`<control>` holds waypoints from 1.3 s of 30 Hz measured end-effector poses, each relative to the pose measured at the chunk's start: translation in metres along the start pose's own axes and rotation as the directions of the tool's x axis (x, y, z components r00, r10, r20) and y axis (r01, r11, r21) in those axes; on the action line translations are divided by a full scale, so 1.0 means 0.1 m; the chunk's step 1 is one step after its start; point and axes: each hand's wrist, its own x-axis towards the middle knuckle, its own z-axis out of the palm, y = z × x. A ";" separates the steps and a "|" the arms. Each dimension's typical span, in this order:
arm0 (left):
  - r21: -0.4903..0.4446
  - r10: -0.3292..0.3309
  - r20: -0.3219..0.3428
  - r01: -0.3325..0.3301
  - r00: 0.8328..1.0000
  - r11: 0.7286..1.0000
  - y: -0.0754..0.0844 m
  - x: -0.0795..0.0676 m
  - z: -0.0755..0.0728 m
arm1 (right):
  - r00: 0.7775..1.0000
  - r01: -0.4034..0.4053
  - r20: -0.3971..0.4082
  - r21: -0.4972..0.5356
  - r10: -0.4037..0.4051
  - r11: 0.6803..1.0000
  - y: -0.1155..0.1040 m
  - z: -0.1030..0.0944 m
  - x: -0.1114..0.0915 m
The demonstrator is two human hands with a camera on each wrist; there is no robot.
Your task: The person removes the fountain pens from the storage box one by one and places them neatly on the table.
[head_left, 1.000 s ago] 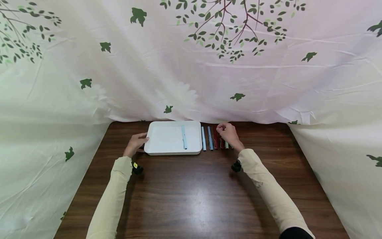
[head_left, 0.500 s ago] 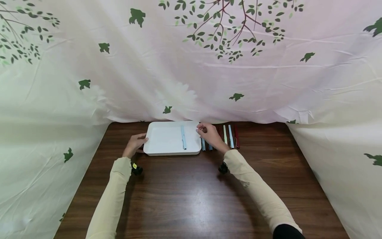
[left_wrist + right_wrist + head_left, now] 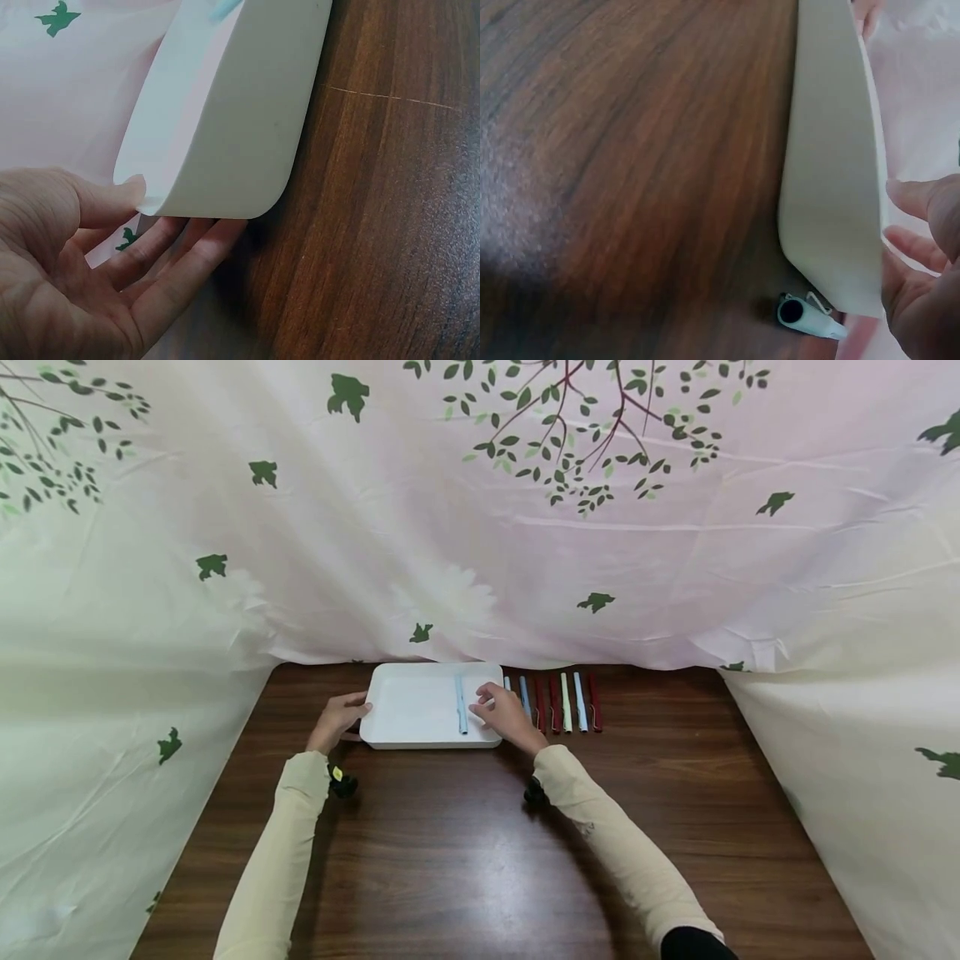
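A white rectangular tray (image 3: 412,706) sits at the back of the table, with one light blue pen (image 3: 461,703) inside, right of its middle. My left hand (image 3: 337,722) grips the tray's left end; the left wrist view has its thumb on the rim and fingers against the underside of that end. Over the tray's right end is my right hand (image 3: 508,714), its loosely bent fingertips near the pen. Thumb and fingers stand apart there, nothing visible between them. Part of the tray's right edge is hidden behind this hand.
Right of the tray lies a row of pens: a blue pen (image 3: 525,693), dark red pens, a pale green pen (image 3: 566,702), a light blue pen (image 3: 581,702) and a dark red pen (image 3: 595,703). A patterned cloth (image 3: 450,527) hangs behind the brown table (image 3: 450,835).
My right hand has moved left from above the row of pens to over the tray's right end, uncovering the pens on the right. The left hand stays on the tray.
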 end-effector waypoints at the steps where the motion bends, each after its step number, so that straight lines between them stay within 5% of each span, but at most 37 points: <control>1: 0.001 0.003 0.001 -0.003 1.000 1.000 0.00 0.00 0.00 | 1.000 0.004 -0.009 -0.036 -0.005 0.999 0.00 0.00 0.00; 7: 0.002 0.007 0.008 -0.007 1.000 1.000 0.02 0.00 0.00 | 1.000 0.020 -0.012 -0.194 -0.023 0.981 -0.05 -0.04 -0.01; 15: 0.000 0.012 0.017 -0.012 1.000 1.000 0.03 0.00 0.02 | 0.999 -0.047 0.010 -0.241 0.051 0.969 -0.05 -0.05 -0.02; 39: 0.017 0.029 0.034 -0.030 0.999 0.999 0.00 -0.02 -0.03 | 0.997 -0.061 0.024 -0.244 0.069 0.968 -0.12 -0.04 -0.01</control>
